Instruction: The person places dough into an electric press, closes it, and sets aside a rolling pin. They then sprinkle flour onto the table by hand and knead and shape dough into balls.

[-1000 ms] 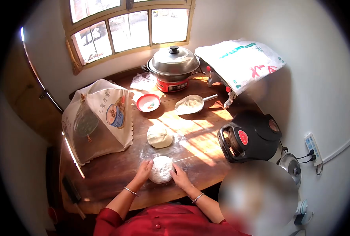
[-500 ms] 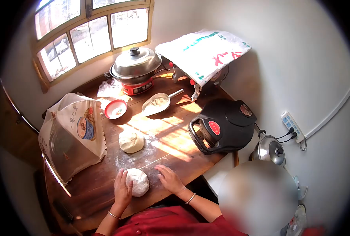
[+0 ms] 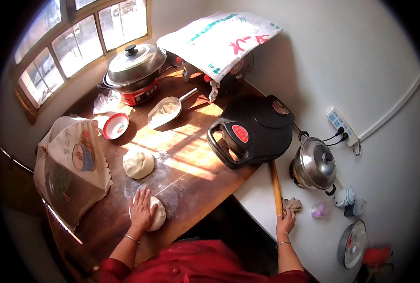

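My left hand (image 3: 143, 211) lies flat on a round of floured dough (image 3: 159, 214) near the table's front edge, fingers stretched out. A second ball of dough (image 3: 138, 164) sits just beyond it in scattered flour. Off to the right, my right hand (image 3: 286, 223) is closed round the near end of a wooden rolling pin (image 3: 276, 186). The pin's far end reaches the black electric griddle (image 3: 254, 132). Beside my right hand is a crumpled grey-brown cloth (image 3: 292, 205) on the white surface.
On the wooden table (image 3: 191, 207) are a mesh food cover (image 3: 70, 165), a red-rimmed bowl (image 3: 116, 126), a metal scoop of flour (image 3: 166, 112) and a lidded pan (image 3: 136, 68). A lidded pot (image 3: 316, 162) and purple cup (image 3: 319, 210) stand on the white surface (image 3: 262, 207).
My right hand has left the dough's side, moved right and taken hold of the rolling pin. My left hand has shifted onto the dough's top. The view has turned right.
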A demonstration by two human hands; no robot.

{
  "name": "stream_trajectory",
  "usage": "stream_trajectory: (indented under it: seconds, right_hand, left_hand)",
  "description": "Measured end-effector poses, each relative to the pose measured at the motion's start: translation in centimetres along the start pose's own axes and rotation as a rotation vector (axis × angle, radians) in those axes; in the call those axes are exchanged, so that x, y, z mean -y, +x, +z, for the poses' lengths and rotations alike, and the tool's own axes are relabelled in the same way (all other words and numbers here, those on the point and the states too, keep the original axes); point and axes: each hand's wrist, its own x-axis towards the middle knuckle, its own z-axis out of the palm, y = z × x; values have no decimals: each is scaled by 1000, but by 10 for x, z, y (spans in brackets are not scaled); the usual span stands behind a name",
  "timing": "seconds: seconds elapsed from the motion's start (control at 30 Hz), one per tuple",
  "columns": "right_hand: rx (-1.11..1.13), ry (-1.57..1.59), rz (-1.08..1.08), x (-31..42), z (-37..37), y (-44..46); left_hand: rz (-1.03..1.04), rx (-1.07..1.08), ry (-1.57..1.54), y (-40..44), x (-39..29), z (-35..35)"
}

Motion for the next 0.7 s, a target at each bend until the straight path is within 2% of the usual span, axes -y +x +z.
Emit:
stream_trajectory:
  seconds: [0.2, 0.3, 0.4, 0.43, 0.53, 0.7]
  right_hand:
    - [50, -5, -4, -11, 17, 4]
    - [60, -7, 18, 5, 12, 6]
    - [31, -7, -54, 5, 12, 4]
    - [35, -7, -48, 6, 12, 4]
    - [81, 64, -104, -5, 13, 7]
    - [84, 100, -190, -22, 22, 10]
  left_hand:
    - [-2, 78, -37, 20, 14, -5]
    - [24, 131, -273, 26, 33, -2]
    - [13, 40, -413, 24, 48, -9]
    - [-26, -61, -335, 21, 49, -10]
    - [-105, -52, -482, 16, 69, 2]
    - [-117, -81, -500, 7, 64, -1]
